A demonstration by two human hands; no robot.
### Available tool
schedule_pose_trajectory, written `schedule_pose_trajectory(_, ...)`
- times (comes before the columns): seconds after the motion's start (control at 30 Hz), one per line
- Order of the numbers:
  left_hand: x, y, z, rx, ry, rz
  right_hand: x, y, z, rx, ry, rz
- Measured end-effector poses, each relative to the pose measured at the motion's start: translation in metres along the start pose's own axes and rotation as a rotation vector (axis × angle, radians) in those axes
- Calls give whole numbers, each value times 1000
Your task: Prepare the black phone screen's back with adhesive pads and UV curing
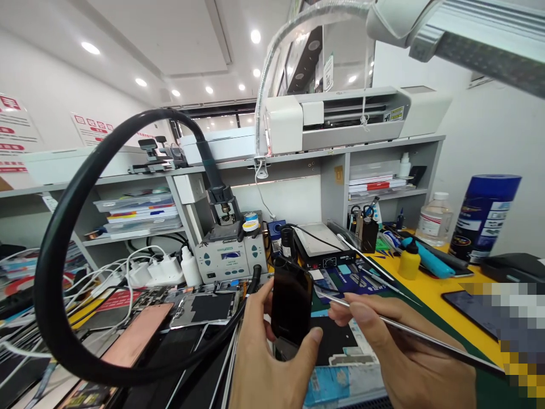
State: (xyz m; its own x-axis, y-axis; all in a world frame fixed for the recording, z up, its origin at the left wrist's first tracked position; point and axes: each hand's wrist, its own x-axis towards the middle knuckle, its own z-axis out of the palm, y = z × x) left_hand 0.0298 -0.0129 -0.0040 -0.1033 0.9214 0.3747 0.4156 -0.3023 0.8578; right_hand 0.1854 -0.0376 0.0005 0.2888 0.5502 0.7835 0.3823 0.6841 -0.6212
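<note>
My left hand (268,352) holds a black phone (292,301) upright by its edges, low in the middle of the view, above the bench. My right hand (400,352) grips long metal tweezers (426,336) like a pen. Their thin tips point left and reach the phone's right edge. Beneath both hands lies a dark work mat (336,341) with a pale phone frame on it.
A thick black hose (55,261) loops from the hot-air station (230,255) across the left. Opened phones (204,309), a copper plate (138,335) and white chargers (157,270) crowd the left bench. A yellow bottle (409,262), blue can (485,218) and heating pad (323,241) stand behind.
</note>
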Motion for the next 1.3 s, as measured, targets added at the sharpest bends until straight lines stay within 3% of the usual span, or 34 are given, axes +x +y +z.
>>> schedule_pose_trajectory(0.5,0,0,1,-22,7,20,2,0,0,2,-23,-11)
schedule_pose_trajectory(0.9,0,-1,1,-8,-2,32,-1,-5,8,81,91,89)
schedule_pose_trajectory(1.3,-1,-2,1,30,36,100,0,-9,8,58,132,67)
